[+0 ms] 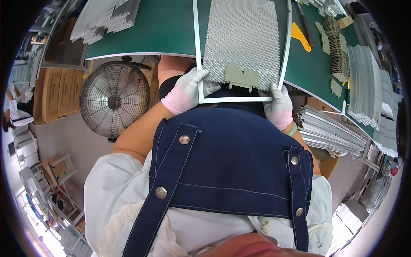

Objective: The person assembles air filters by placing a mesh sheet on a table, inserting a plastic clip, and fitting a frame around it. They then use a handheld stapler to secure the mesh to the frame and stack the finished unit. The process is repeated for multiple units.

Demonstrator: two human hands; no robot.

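White-gloved left hand (187, 91), right hand (277, 106) grip white frame (236, 99) around mesh panel (242, 38).

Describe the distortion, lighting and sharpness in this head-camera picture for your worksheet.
Head view: fisheye bending curves the green table edge and white frame; a black rim rings the picture. Light is even and bright, washing out the lower left floor. The gloved left hand, right hand and metal mesh are sharp.

A green work table (162, 30) carries a silvery mesh panel (242, 38) inside a white frame (239, 99) at twelve o'clock. Stacked mesh sheets (107, 17) lie at eleven o'clock. A yellow tool (299, 36), tan card pieces (336, 43) and white strip stacks (364, 85) lie between one and three o'clock.
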